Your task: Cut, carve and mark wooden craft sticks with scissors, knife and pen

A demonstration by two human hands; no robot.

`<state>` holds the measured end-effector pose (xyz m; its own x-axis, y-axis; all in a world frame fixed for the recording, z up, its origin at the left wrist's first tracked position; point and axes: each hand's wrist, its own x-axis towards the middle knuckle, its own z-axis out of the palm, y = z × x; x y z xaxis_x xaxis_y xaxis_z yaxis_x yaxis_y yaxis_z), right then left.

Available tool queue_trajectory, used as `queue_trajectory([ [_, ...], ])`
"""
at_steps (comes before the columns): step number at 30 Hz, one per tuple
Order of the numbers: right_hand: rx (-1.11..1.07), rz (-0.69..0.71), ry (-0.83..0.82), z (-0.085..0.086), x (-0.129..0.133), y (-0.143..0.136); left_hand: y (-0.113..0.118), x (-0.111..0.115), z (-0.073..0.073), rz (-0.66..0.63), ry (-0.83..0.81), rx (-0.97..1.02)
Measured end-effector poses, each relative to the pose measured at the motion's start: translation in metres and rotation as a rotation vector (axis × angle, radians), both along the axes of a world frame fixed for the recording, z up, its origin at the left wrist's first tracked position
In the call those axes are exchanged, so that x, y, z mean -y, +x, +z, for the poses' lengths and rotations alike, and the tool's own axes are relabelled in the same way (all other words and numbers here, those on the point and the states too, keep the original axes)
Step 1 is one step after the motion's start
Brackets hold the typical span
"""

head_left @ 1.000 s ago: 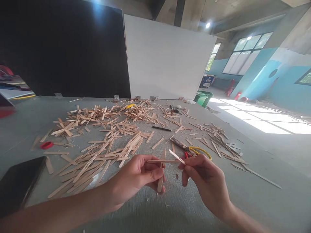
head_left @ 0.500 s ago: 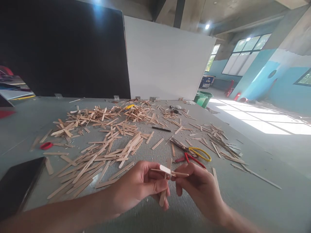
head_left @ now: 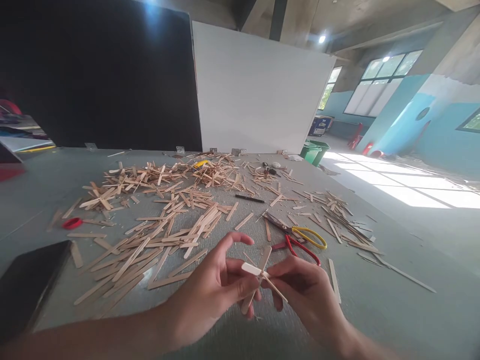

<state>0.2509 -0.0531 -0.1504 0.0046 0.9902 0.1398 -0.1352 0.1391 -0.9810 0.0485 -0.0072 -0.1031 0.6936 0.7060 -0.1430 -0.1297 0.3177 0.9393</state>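
A small piece made of crossed wooden sticks is held between both hands above the table's front part. My left hand pinches it from the left with the thumb and lower fingers, while its index finger is raised and curved. From the right, the fingertips of my right hand grip it near the crossing. One stick points up, one down, and others lean to the sides. The fingers hide part of the joint.
Loose wooden sticks lie heaped across the grey table. Yellow-handled scissors and a red-handled tool rest beyond my right hand. Also there are a black pen, a red ring and a dark flat object.
My left index finger has lifted off the sticks. The held piece has turned, its right-hand stick now slanting downward.
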Motion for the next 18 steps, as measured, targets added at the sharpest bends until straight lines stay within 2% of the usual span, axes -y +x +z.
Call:
queue_trajectory([
  [6, -0.055, 0.049, -0.006, -0.0002, 0.0027, -0.0011, 0.003, 0.0088, 0.0116, -0.028, 0.027, -0.04],
  [14, -0.081, 0.091, -0.039, 0.0015, 0.0017, -0.0029, 0.0028, 0.0095, 0.004, -0.042, 0.019, -0.011],
  [18, -0.068, 0.1, -0.066, -0.0005, 0.0018, -0.0033, 0.0029, 0.01, 0.0055, -0.074, -0.013, -0.043],
])
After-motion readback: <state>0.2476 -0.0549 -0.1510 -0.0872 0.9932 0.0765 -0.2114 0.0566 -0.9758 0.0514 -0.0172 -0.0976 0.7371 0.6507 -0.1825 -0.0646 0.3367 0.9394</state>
